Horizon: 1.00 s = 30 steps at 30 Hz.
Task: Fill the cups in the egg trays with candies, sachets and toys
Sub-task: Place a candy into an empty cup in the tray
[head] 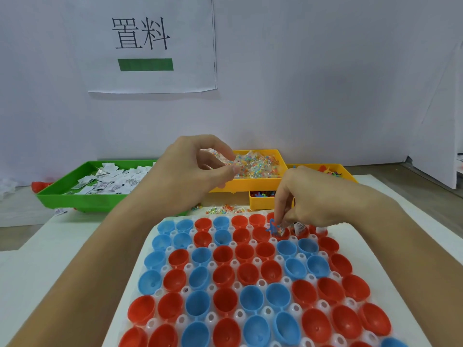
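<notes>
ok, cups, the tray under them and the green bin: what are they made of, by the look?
Cups: red and blue, probably hard plastic; smooth walls with soft glare.
Tray: looks like thin moulded plastic, milky and translucent at the pegs between cups.
Green bin: likely rigid plastic; even solid colour, moulded rim, slight sheen.

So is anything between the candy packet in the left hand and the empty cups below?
Nothing visible: the left hand pinches the candy packet above the tray's far edge, and the cups beneath lie open.
</notes>
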Each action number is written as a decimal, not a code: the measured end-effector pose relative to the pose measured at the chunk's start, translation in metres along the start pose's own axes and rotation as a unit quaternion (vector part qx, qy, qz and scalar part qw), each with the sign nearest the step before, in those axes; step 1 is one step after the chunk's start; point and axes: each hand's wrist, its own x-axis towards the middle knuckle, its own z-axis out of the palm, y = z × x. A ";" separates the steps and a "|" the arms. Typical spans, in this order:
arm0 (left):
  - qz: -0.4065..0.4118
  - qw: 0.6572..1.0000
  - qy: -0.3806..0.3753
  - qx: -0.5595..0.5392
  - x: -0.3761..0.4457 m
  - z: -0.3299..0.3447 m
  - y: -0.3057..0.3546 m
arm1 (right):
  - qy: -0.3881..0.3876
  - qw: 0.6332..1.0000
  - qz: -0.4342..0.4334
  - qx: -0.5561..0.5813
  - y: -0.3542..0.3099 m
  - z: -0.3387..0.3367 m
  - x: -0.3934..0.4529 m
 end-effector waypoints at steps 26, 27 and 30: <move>0.011 1.000 -0.018 0.012 0.002 0.003 -0.005 | -0.006 0.999 0.021 -0.041 -0.005 0.006 0.002; 0.013 1.000 -0.022 0.016 0.002 0.003 -0.006 | -0.008 0.999 0.020 -0.042 -0.005 0.006 0.001; 0.018 0.999 -0.043 0.027 0.003 0.005 -0.008 | -0.014 0.999 0.017 -0.042 -0.007 0.007 0.000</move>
